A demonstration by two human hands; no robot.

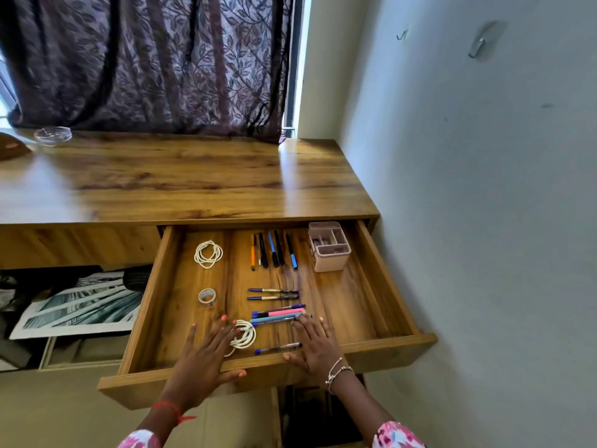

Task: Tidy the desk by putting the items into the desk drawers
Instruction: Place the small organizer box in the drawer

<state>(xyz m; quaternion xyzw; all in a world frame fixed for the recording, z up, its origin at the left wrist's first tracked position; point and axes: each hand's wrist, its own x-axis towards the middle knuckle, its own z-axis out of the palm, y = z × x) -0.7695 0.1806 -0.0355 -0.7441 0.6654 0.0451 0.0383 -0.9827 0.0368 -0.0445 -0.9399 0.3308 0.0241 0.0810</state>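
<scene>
- Drawer [381, 349] stands wide open under the desk top [181, 179], on the right by the room wall [468, 189]; the stationery lies inside it.
- Contents at the back: a row of dark pens [274, 250] w/ an orange pen [253, 252], a pink organiser [329, 245] in the back right corner, and a cable coil [208, 253] back left.
- Nearer: tape roll [206, 296] mid left, blue pens [273, 294] in the centre, coloured pens [277, 315] just in front of them, and a single pen [277, 348] by the front panel.
- Step, as I read it: last tidying of the contents, prob. near the end of the task. A glass dish [53, 135] sits on the desk's far left corner, not stowed (if it counts).
- Left hand [206, 354]: flat, palm down, fingers spread over the drawer floor, thumb on the front panel. Fingertips touch the edge of a second cable coil [244, 334]; it grips nothing.
- Right hand [315, 342]: also flat & spread, fingertips at the near ends of the coloured pens, thumb by the front panel next to the single pen. It holds nothing.
- Next move calls for: nudge coil & pens straight, then lift both hands clear before pushing the front in. Fingers left inside = pinch risk.
</scene>
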